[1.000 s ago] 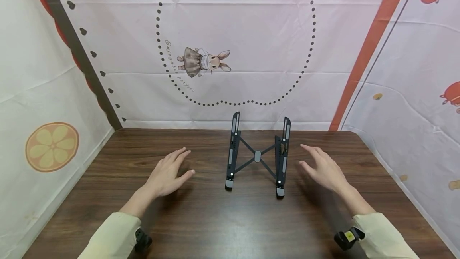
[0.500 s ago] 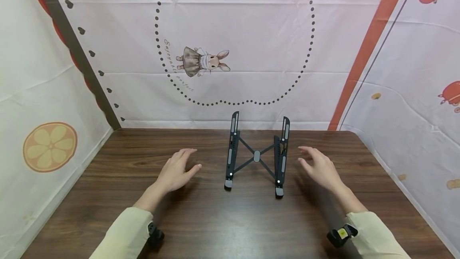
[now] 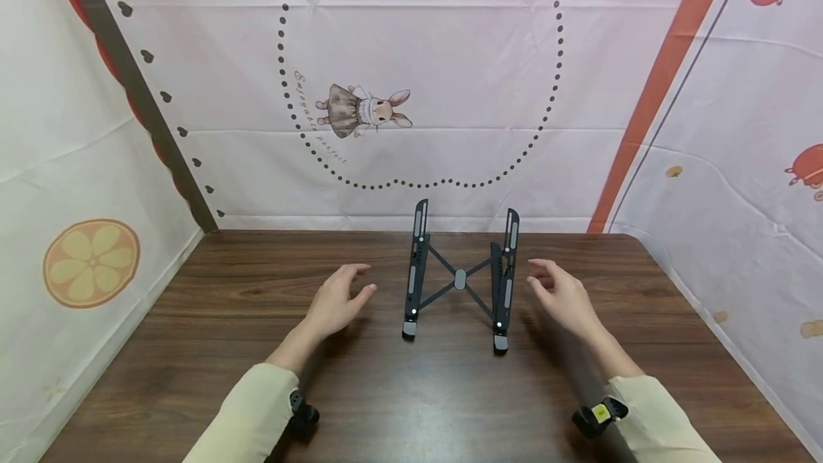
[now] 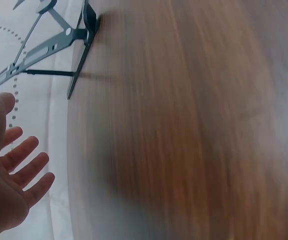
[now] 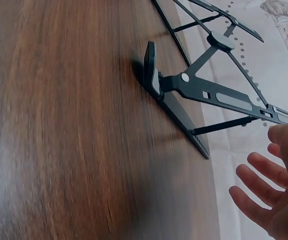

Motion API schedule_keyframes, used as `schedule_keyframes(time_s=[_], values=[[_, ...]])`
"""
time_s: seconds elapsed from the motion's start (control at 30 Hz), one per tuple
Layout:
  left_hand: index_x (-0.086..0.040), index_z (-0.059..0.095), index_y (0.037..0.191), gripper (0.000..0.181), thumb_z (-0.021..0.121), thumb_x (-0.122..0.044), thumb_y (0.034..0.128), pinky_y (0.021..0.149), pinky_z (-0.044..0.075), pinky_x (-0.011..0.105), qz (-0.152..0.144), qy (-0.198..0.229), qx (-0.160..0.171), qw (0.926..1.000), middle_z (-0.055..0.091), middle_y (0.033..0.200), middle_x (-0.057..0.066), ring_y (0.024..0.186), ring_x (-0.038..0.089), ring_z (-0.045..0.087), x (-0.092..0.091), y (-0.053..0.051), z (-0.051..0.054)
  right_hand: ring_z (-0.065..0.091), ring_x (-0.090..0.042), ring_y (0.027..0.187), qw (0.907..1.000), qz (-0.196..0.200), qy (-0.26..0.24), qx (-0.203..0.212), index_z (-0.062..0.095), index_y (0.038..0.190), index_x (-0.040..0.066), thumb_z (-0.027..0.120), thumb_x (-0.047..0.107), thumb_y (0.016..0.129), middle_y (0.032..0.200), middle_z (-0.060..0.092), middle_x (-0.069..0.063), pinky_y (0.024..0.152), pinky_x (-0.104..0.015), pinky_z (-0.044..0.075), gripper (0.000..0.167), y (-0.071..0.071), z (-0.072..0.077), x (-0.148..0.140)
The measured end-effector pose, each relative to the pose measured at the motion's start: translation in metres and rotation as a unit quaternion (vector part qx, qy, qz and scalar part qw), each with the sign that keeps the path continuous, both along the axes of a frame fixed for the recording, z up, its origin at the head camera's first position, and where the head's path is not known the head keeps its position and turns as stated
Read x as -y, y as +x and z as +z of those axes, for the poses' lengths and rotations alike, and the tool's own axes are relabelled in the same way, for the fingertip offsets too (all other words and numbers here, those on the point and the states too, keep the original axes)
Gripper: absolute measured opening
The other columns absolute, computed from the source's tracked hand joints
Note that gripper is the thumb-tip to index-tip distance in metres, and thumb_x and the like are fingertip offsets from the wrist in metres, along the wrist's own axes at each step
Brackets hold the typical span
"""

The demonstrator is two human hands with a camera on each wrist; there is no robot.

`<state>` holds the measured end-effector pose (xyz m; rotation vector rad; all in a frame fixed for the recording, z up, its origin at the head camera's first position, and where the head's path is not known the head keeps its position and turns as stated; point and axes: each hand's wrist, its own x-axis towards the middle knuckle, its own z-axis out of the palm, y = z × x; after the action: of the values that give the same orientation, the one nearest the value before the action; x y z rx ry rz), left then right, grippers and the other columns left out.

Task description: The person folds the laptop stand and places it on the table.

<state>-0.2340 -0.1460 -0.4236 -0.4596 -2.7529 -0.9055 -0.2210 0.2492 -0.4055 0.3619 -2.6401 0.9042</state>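
A black folding laptop stand [image 3: 460, 279] stands unfolded on the brown wooden table, its two side arms joined by crossed bars with a grey hub. To its left, my left hand [image 3: 336, 301] hovers over the table with relaxed, slightly bent fingers, holding nothing. My right hand [image 3: 566, 299] is just right of the stand, also empty, thumb and fingers apart. In the left wrist view the stand [image 4: 46, 50] lies beyond my thumb. The right wrist view shows the stand's raised arm [image 5: 219, 97] close to my right thumb; whether they touch I cannot tell.
The wooden table [image 3: 411, 391] runs back to a white printed cloth [image 3: 450, 56] hanging behind it. Similar cloth hangs on the left and right sides. Black cameras are strapped at both wrists, by the pale sleeves.
My left hand has moved right, closer to the stand. My right hand has shifted slightly left toward it. The stand has stayed in place.
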Motion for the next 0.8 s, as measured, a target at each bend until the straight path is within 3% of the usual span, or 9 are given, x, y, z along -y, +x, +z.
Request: schedule_keyframes(time_s=[0.33, 0.57, 0.8], values=[[-0.010, 0.055, 0.122, 0.038, 0.058, -0.031, 0.0895, 0.084, 0.048, 0.041, 0.000, 0.040, 0.011, 0.9991, 0.059, 0.115, 0.005, 0.103, 0.021, 0.058, -0.025, -0.004, -0.001, 0.064, -0.030, 0.090, 0.9982, -0.013, -0.031, 0.049, 0.049, 0.126, 0.005, 0.051, 0.019, 0.094, 0.104, 0.063, -0.018, 0.073, -0.044, 0.052, 0.034, -0.002, -0.002, 0.009], [-0.007, 0.057, 0.119, 0.035, 0.059, -0.026, 0.0895, 0.084, 0.049, 0.039, -0.002, 0.085, 0.029, 0.9959, 0.061, 0.112, 0.007, 0.099, 0.023, 0.061, -0.038, -0.007, -0.001, 0.064, -0.027, 0.089, 0.9920, -0.009, -0.078, 0.099, 0.047, 0.127, 0.005, 0.050, 0.019, 0.095, 0.107, 0.062, -0.019, 0.062, -0.028, 0.054, 0.035, -0.002, -0.007, 0.017], [-0.006, 0.057, 0.117, 0.032, 0.059, -0.022, 0.0900, 0.083, 0.050, 0.039, 0.003, 0.125, 0.061, 0.9902, 0.063, 0.109, 0.008, 0.096, 0.021, 0.062, -0.048, -0.010, -0.003, 0.064, -0.031, 0.092, 0.9860, -0.006, -0.106, 0.129, 0.045, 0.127, 0.004, 0.050, 0.018, 0.095, 0.109, 0.059, -0.021, 0.064, -0.033, 0.055, 0.035, -0.001, -0.008, 0.023]])
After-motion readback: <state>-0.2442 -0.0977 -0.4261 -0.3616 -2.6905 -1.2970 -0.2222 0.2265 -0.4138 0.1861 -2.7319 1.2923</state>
